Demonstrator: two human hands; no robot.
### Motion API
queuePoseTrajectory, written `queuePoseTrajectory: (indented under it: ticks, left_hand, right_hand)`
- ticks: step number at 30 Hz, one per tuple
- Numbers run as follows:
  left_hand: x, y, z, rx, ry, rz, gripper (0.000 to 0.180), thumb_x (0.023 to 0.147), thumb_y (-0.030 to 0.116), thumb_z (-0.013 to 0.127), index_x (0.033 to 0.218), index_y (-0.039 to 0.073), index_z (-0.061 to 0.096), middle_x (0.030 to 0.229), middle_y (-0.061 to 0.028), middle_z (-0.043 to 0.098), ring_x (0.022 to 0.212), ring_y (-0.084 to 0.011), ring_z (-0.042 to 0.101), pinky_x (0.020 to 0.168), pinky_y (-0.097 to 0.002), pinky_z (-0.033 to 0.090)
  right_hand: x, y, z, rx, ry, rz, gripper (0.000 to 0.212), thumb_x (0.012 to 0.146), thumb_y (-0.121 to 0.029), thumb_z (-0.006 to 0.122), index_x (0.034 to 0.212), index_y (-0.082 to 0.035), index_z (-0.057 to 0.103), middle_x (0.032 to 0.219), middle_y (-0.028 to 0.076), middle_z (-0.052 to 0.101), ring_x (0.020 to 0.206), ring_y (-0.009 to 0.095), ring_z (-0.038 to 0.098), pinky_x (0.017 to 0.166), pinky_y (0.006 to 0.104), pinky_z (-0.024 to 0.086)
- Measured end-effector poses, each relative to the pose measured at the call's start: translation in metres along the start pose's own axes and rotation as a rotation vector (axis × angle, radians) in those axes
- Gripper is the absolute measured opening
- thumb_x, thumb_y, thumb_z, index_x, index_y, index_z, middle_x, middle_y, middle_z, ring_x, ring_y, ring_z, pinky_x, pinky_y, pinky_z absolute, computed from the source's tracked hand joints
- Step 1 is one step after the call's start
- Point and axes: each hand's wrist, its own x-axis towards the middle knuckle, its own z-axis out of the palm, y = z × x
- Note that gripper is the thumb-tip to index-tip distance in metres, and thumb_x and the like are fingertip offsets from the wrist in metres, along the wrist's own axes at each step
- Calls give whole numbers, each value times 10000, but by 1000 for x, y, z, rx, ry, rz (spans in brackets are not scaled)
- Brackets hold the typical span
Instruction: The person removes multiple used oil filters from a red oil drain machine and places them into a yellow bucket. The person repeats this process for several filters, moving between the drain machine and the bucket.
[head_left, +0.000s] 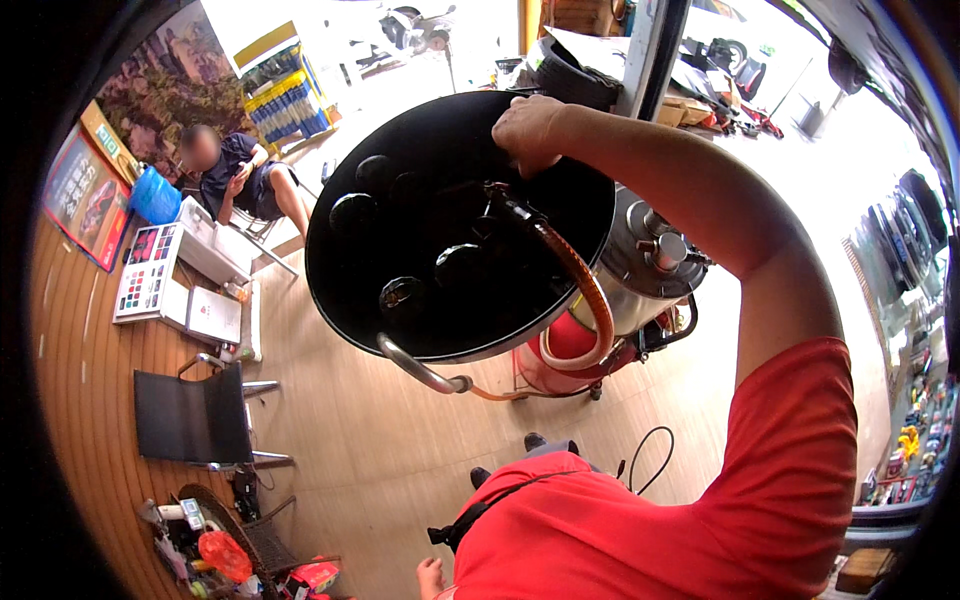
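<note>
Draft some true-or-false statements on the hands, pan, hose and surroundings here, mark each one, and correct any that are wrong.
1. The right hand is at the pan's rim. True.
2. The left hand grips the metal handle. False: the left hand is near the picture's lower edge, apart from the handle.
3. An orange-brown hose crosses the right side of the pan in the picture. True.
4. The other person is standing. False: that person is seated, at upper left.
5. The chair with the black seat appears left of the pan. True.
6. The pan's inside is white. False: it is black.
</note>
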Motion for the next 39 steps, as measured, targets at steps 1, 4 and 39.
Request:
queuePoseTrajectory:
  ticks: [1,4,39]
  left_hand:
    - [-17,12,-1,-1,-1,-2,517,762,190,698,1233,42,546,997,-109,624,801,-249,595,606,-436,491]
    - [-68,57,5,48,-35,-60,572,816,338,635,1222,-55,548,1252,-192,563,1172,-305,532,957,-382,431]
    - [11,-19,18,-5,-40,-6,537,759,186,706,1246,37,536,1030,-116,627,843,-263,602,631,-451,493]
  right_hand:
    - [4,3,3,-1,0,-2,386,695,-300,713,971,-35,668,1021,123,658,1028,302,580,873,398,483]
    - [7,10,13,75,33,89,445,695,-315,728,1027,-33,632,1025,117,655,1037,305,570,890,399,470]
    - [-39,-112,-56,204,-136,-396,485,698,-305,737,1062,-11,607,964,163,656,916,312,632,810,404,500]
